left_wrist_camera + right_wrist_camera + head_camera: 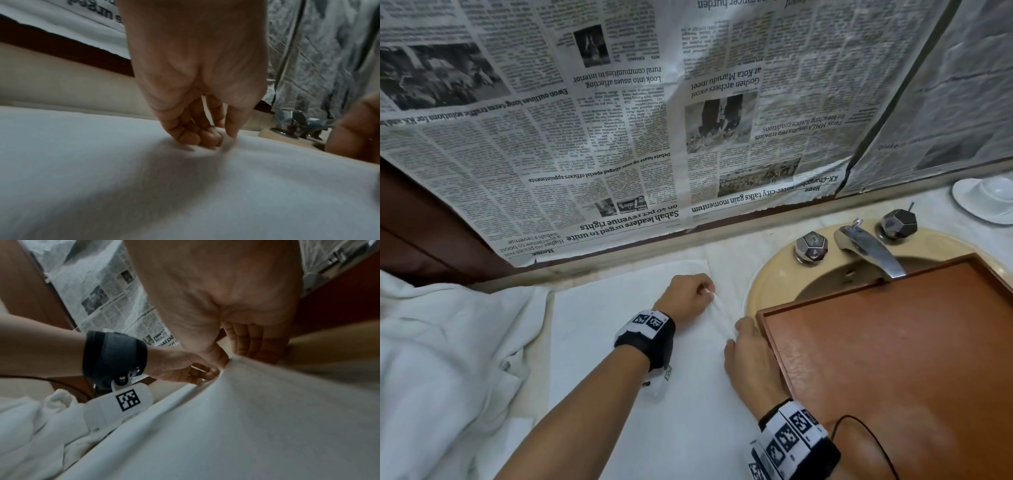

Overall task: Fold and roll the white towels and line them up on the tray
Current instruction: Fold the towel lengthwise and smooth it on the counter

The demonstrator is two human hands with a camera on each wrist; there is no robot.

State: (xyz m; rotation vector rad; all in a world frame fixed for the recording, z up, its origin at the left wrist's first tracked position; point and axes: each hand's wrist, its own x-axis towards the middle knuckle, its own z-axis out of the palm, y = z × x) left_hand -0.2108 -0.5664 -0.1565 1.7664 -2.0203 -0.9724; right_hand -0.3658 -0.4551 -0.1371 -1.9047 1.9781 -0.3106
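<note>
A white towel (626, 359) lies flat on the worktop (726, 255). The left hand (686, 295) pinches its raised edge between curled fingers (207, 138) and thumb; the right hand (751, 359) pinches the same ridge just beside it, fingers (246, 344) curled round the cloth. The brown tray (893, 359) sits just right of the right fingers, over the sink (774, 277). A heap of towels (445, 359) lies well left of the left fingers. Beyond them hangs upside-down newspaper (619, 120), reading "Sabah leaders urged to unite" and "Goshen archers excel".
</note>
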